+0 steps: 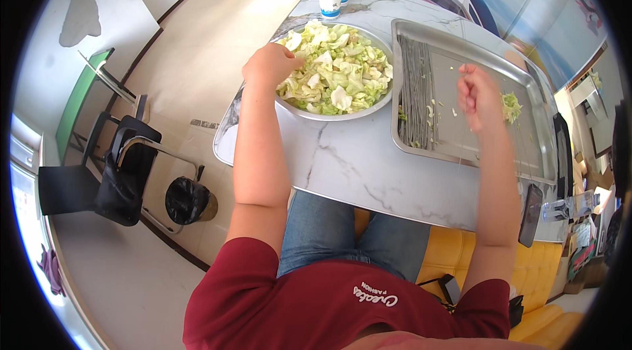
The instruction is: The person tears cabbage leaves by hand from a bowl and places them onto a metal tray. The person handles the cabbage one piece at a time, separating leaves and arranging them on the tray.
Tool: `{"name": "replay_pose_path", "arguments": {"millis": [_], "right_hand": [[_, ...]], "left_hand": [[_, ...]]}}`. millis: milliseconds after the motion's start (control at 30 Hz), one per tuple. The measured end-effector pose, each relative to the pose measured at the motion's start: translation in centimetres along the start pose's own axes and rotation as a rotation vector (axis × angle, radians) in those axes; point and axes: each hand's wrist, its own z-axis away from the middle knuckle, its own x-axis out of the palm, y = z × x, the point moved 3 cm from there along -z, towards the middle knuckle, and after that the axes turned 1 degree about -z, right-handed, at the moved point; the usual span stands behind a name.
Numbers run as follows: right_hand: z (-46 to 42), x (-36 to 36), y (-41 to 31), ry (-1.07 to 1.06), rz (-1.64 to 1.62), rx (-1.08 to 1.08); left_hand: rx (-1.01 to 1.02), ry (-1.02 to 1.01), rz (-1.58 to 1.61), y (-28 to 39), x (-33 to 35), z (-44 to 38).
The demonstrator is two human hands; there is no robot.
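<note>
My left hand (270, 67) reaches over the left rim of a round metal bowl (326, 114) heaped with torn pale green cabbage or lettuce leaves (340, 66). Its fingertips touch the leaves; whether they pinch one is hidden. My right hand (478, 95), blurred, is curled above a rectangular metal tray (452, 142). A faint thin line, apparently a skewer (460, 155), passes through its fingers. Along the tray's left side lies a bundle of thin grey skewers (415, 93). Leaf scraps are scattered beside them, and a small clump of shredded leaf (511, 107) sits right of my right hand.
Two paper cups (330, 3) stand at the far end of the marble-patterned table (345, 162). At the right lie a smartphone (531, 215) and a clear plastic bottle (570, 207). A bagged bin (190, 201) and a black chair (131, 172) are on the floor at left.
</note>
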Motion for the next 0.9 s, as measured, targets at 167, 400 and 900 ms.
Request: {"name": "replay_pose_path", "arguments": {"millis": [167,400,900], "right_hand": [[3.1,2.0,3.7,-0.074,-0.109,0.059],[3.8,2.2,4.9,-0.102,-0.035,0.059],[3.9,1.9,5.4,-0.122,0.024,0.060]], "left_hand": [[0.023,-0.018,-0.147,0.9,0.4,0.5],[0.043,0.000,-0.077,0.6,0.3,0.3],[0.340,0.019,0.100,5.1,0.3,2.6]]}}
